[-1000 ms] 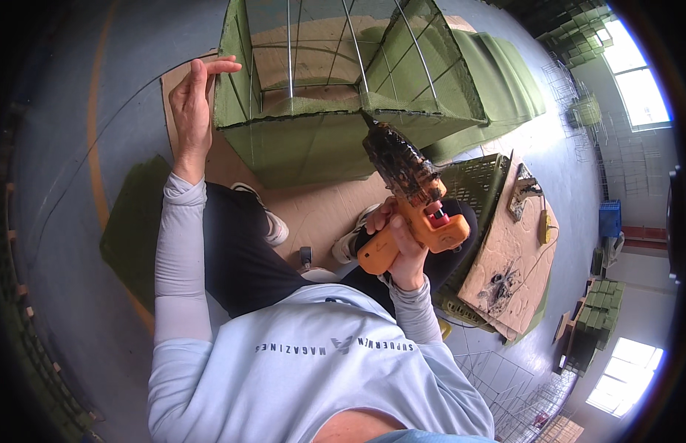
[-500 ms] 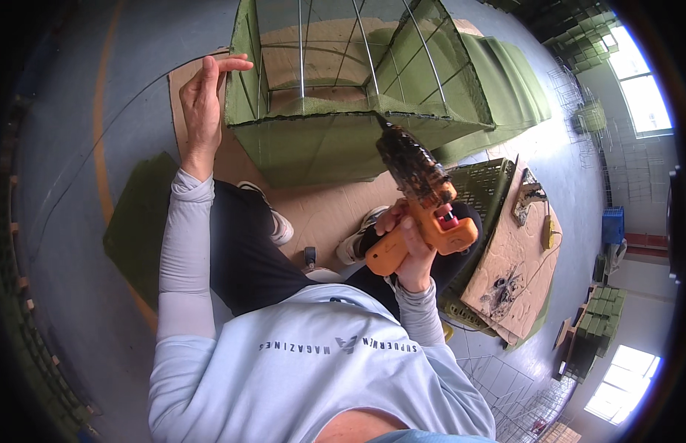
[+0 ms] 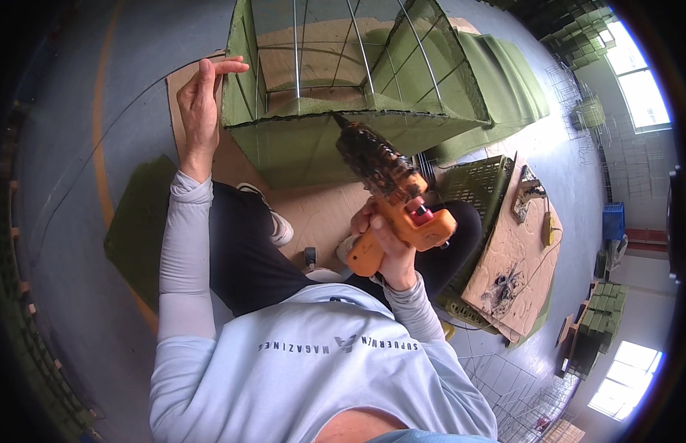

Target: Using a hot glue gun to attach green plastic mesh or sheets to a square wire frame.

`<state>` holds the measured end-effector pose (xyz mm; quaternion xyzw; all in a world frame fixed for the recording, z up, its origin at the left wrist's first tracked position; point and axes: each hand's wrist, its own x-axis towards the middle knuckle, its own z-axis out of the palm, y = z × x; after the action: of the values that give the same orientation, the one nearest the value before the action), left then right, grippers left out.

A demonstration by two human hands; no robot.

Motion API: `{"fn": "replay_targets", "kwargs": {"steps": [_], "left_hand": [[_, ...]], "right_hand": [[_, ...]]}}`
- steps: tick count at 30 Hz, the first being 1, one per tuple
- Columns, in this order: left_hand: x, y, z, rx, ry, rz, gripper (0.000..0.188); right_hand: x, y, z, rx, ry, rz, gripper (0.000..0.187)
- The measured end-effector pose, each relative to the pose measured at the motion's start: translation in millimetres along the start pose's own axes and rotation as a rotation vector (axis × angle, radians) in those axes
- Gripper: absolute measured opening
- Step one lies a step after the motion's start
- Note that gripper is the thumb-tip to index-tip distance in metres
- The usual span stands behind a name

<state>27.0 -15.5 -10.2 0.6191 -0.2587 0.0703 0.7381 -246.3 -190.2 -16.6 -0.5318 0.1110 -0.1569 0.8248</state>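
Observation:
In front of me stands a green fabric-covered box (image 3: 306,144) on a wire frame, its near edge lined with a dark strip of glue. My right hand (image 3: 391,247) is wrapped round the handle of an orange glue gun (image 3: 383,177), whose barrel is caked with blackened glue. Its dark nozzle meets the near edge of the box, left of the middle. At the box's left side, my left hand (image 3: 200,111) is raised with fingers stretched out towards the panel; nothing shows in it. Whether its fingertips touch the panel, I cannot tell.
Cardboard (image 3: 321,199) lies under the box. To my right, a green plastic crate (image 3: 472,184) carries a glue-stained cardboard sheet (image 3: 516,258). Green fabric (image 3: 505,88) spreads beyond the box, and a darker green piece (image 3: 140,221) lies on the floor at left. A cable (image 3: 107,140) crosses the floor.
My right hand has moved left with the glue gun, its nozzle travelling along the near edge of the box. The left hand has barely moved; the box appears shifted slightly left.

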Motion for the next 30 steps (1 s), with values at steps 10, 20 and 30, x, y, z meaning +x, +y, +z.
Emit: {"fn": "replay_targets", "kwargs": {"steps": [10,20,30], "left_hand": [[-1,1,0,-0.016,0.002,-0.012,0.050],[-2,3,1,-0.013,0.014,-0.038,0.051],[-2,2,0,-0.021,0.008,-0.048,0.053]], "right_hand": [[-3,-3,-8,0.020,0.000,-0.025,0.026],[-3,-15,-28,0.069,0.201,-0.124,0.028],[1,-23,-51,0.045,0.285,-0.211,0.025]]}}
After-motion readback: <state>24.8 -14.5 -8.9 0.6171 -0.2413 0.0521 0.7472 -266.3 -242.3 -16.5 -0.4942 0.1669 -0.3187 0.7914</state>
